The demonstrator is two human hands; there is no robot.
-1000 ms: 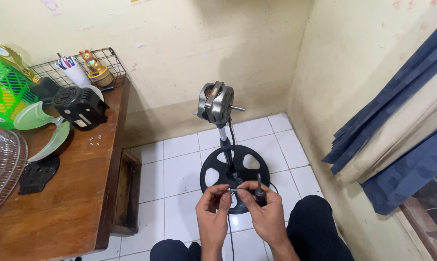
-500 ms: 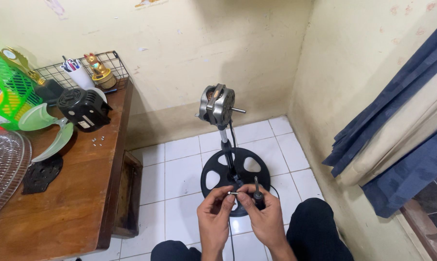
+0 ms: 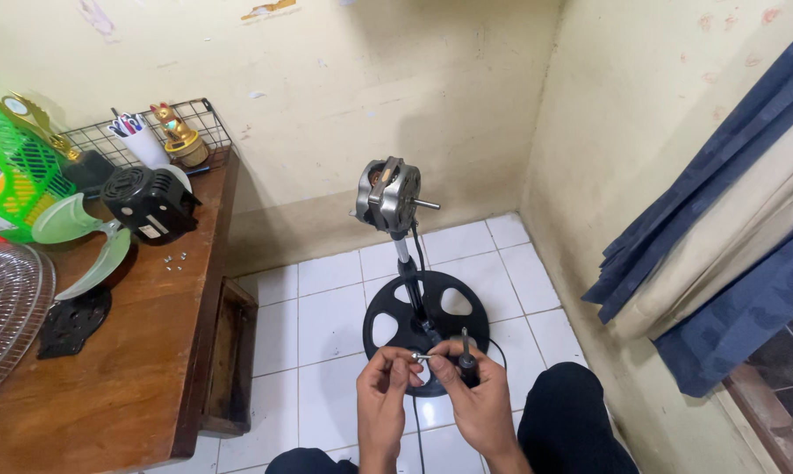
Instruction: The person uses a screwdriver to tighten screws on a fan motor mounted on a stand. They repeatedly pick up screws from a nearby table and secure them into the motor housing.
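Observation:
My left hand [image 3: 386, 384] and my right hand [image 3: 472, 397] meet low in the middle of the view, fingertips together on a small metal screw [image 3: 419, 357]. My right hand also grips a black-handled screwdriver [image 3: 466, 353] with its shaft pointing up. Just beyond my hands stands a stripped stand fan: a bare metal motor [image 3: 387, 195] on a pole [image 3: 406, 272] over a round black base [image 3: 423, 318] on the white tiled floor.
A wooden table [image 3: 124, 369] at the left carries a black motor cover [image 3: 148, 204], green fan blades [image 3: 82, 246], a wire fan guard [image 3: 1, 316], loose screws [image 3: 176, 258], a green basket [image 3: 14, 171] and a wire rack [image 3: 159, 132]. A blue curtain [image 3: 730, 254] hangs at the right.
My view has shifted slightly so the fan and table sit a little differently in frame. My hands stay together on the screw, with the screwdriver now more upright.

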